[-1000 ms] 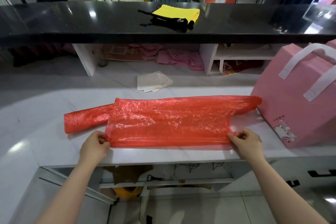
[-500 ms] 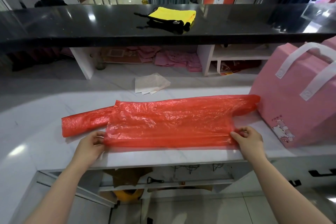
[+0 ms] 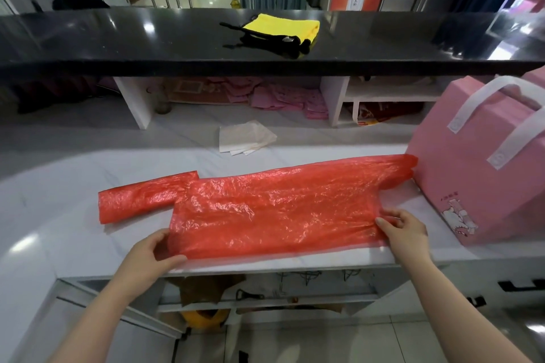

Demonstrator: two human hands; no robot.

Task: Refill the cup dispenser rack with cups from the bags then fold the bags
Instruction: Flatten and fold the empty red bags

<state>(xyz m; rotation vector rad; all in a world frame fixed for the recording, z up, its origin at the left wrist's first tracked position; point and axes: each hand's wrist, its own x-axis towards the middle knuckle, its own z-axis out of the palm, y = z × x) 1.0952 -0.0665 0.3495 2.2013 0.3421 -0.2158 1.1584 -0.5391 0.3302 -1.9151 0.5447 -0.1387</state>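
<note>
Red plastic bag (image 3: 274, 209) lying flat on white marble counter (image 3: 59, 186), beside pink gift bag (image 3: 483, 174). Left hand (image 3: 147, 256) and right hand (image 3: 405, 234) are pinching its near corners. Black upper counter (image 3: 147, 38) is carrying yellow cloth (image 3: 283, 26).

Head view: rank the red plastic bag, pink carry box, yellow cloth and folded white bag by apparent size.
1. red plastic bag
2. pink carry box, cut off by the frame edge
3. yellow cloth
4. folded white bag, close to the cloth; the cloth lies farther away.
</note>
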